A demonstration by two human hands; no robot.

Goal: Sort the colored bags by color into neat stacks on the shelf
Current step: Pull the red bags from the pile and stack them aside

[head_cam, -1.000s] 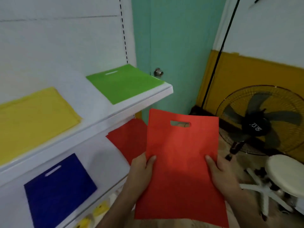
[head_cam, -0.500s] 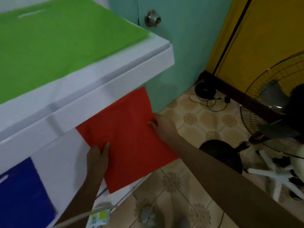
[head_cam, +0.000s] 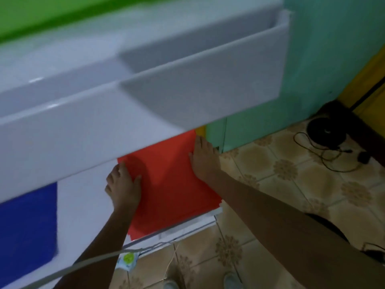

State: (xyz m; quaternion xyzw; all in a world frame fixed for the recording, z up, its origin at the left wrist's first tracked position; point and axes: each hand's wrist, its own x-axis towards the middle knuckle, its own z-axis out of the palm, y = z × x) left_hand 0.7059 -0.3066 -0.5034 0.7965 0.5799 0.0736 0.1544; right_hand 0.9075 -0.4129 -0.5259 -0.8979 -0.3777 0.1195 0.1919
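**Both hands flat on the red bag on the lower shelf**

The red bag [head_cam: 170,180] lies flat on the lower shelf [head_cam: 87,209], under the front lip of the upper shelf [head_cam: 187,80], which hides its far edge; its near edge reaches the lower shelf's front rim and one corner juts slightly past the shelf's right end.

The left hand [head_cam: 123,186] rests palm down at the red bag's left edge, fingers straight and spread, thumb lying on the red fabric and the other fingers partly on the white shelf beside it; nothing is gripped. The right hand [head_cam: 205,159] lies along the red bag's right edge, fingers extended toward the back and pressed against the fabric, likewise gripping nothing; its forearm runs away from the bag over the tiled floor [head_cam: 291,184].

Well to the left of the red bag, on the same lower shelf, lies a blue bag [head_cam: 27,224], apart from it with bare white shelf between; above the red bag, on the upper shelf's top, a green bag [head_cam: 41,13] shows at the frame's upper left, blurred.

Right of the red bag, past the shelf's end, stands a teal wall [head_cam: 312,59]; farther right on the floor sit a dark round object [head_cam: 327,132] and a tangle of black cable [head_cam: 333,157]; below the red bag's near edge a small green-and-white packet [head_cam: 128,259] hangs at the shelf front.
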